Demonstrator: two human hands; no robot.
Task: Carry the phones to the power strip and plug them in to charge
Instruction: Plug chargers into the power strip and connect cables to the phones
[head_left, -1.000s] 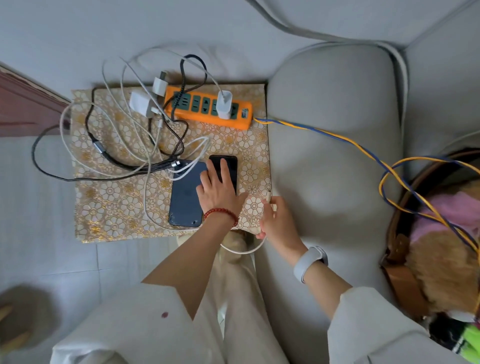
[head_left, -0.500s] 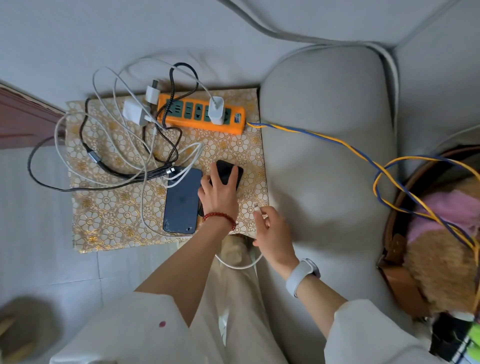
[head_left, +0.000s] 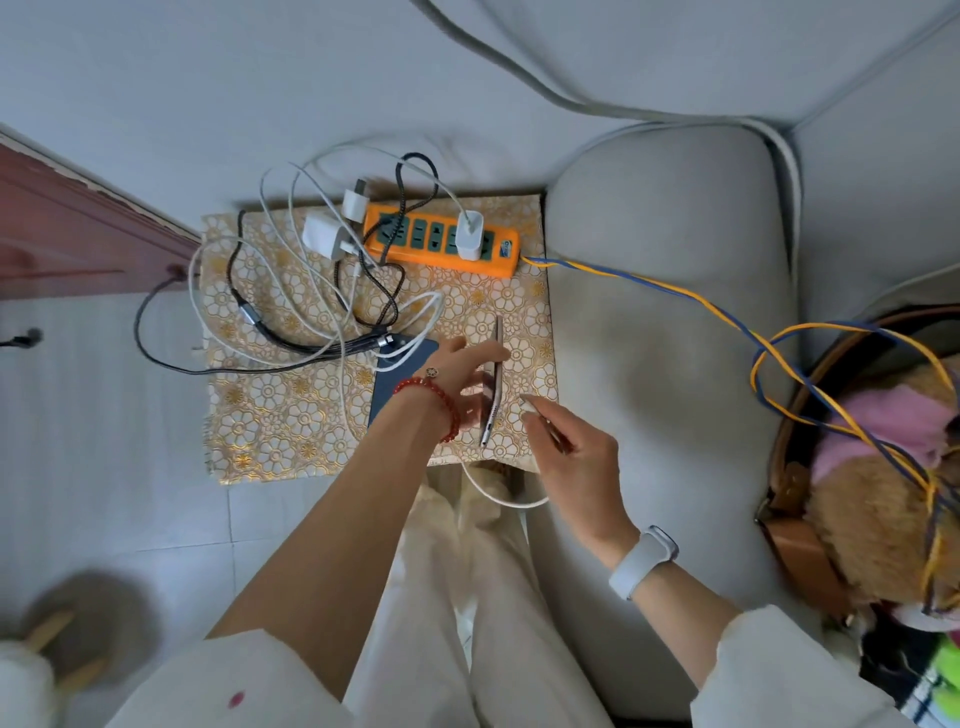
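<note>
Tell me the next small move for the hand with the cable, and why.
Probably bring the right hand the short way left and push the white cable tip into the bottom end of the phone. The left hand holds that phone tilted up on its edge over the patterned cloth, and the cable tip sits just beside it, not yet in.

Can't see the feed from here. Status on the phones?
Left hand holds small phone tipped on edge. Right hand pinches white cable plug beside it, not yet in. Blue phone flat, cables tangled alongside.
</note>
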